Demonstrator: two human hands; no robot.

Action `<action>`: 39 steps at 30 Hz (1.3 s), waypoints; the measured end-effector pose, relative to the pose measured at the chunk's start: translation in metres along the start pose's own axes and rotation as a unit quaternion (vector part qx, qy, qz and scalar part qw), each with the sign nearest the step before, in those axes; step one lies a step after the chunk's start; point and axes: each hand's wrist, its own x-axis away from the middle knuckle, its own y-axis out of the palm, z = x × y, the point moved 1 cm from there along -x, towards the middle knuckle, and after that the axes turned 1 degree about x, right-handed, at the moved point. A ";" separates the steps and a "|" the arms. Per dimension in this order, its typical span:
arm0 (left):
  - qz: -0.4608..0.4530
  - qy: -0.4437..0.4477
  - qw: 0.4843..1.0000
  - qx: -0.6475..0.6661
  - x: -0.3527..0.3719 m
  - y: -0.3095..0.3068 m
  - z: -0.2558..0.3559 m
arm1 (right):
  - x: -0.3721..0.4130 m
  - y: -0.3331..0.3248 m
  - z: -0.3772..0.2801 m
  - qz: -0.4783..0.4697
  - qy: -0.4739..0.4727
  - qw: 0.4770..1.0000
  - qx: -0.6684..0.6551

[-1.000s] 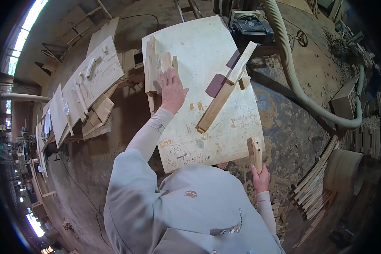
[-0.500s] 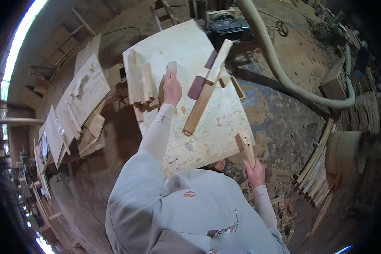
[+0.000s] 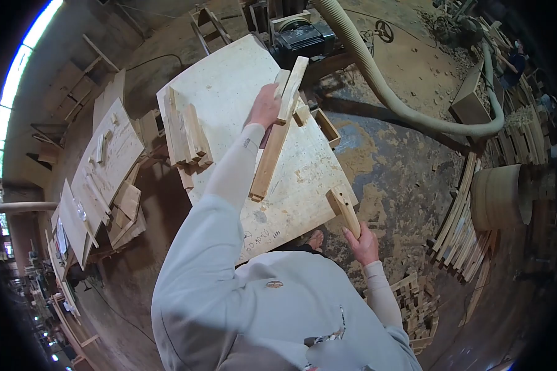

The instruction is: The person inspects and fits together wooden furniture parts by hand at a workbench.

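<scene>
My left hand [image 3: 266, 106] is closed around a short light wooden block [image 3: 282, 78] over the worktable [image 3: 229, 71]. That block sits right beside a pale wooden bar [image 3: 296, 80], which lies against a longer brown wooden bar [image 3: 268, 166]; whether they touch cannot be made out. A sliver of purple material shows by the bars, mostly hidden by my left hand. Near the front right corner of the table, my right hand [image 3: 363, 243] grips the lower end of a wooden piece with dark holes [image 3: 346, 212]. Its upper end is over the table corner.
Several wooden strips [image 3: 189, 139] are stacked on the table's left side. Behind stands a dark motor [image 3: 303, 40], with a thick hose [image 3: 384, 93] curving right. Slats [image 3: 458, 222] lie on the floor at right. Boards [image 3: 105, 154] lean at left. A person [image 3: 513, 67] is far right.
My left hand has moved right with the short block, from the strip stack to the bars. My right hand still holds the wooden piece with holes. The whole view has shifted slightly.
</scene>
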 end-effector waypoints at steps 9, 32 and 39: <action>-0.006 -0.174 0.982 -0.080 0.016 -0.005 0.017 | -0.016 0.001 0.001 -0.012 -0.022 0.999 0.046; 0.016 -0.131 0.983 -0.127 0.012 -0.006 0.002 | -0.005 0.005 0.003 -0.021 -0.027 0.998 0.044; 0.034 -0.136 0.986 -0.095 -0.007 -0.007 -0.012 | -0.025 0.012 -0.004 -0.027 -0.031 0.997 0.065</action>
